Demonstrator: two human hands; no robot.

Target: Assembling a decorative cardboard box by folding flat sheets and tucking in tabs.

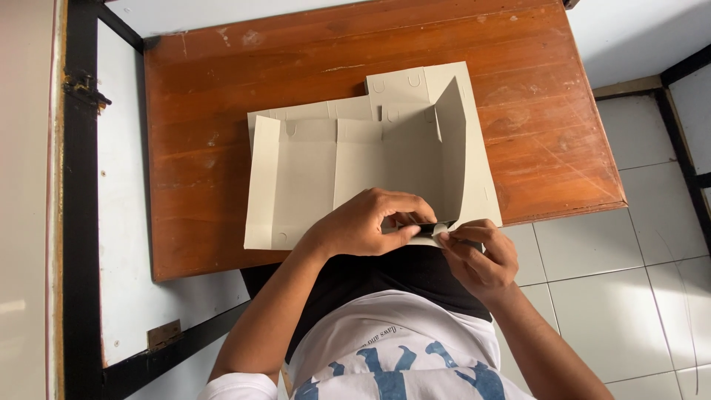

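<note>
Seen from above, a flat grey die-cut cardboard box blank (348,170) lies on the reddish-brown wooden table (200,89), its near edge reaching the table's front edge just before your body. Your left hand (366,222) rests on the near part of the sheet, fingers curled and pinching a small flap at the near right corner. Your right hand (478,255) meets it from the other side, thumb and fingers closed on the same corner tab, so both hands grip the cardboard where the upright panel joins the base.

Done, judging by how the sheet lies: the long right side panel (463,148) stands raised, tilted slightly rather than fully square, and the narrow left side strip (263,185) is creased and lifted a little. The far flaps (404,85), with their semicircular slots, lie nearly flat against the table.

Left, as far as can be judged: the near right corner is only now being tucked; whether the tab has entered its slot is hidden by your fingers. The left wall is not locked, the far wall is not raised, and no corner appears closed. The box is therefore at an early stage of folding, with one wall up and one corner in hand.

Around the table lie white floor tiles (622,296) on the right and a black-framed white panel (118,222) on the left.
</note>
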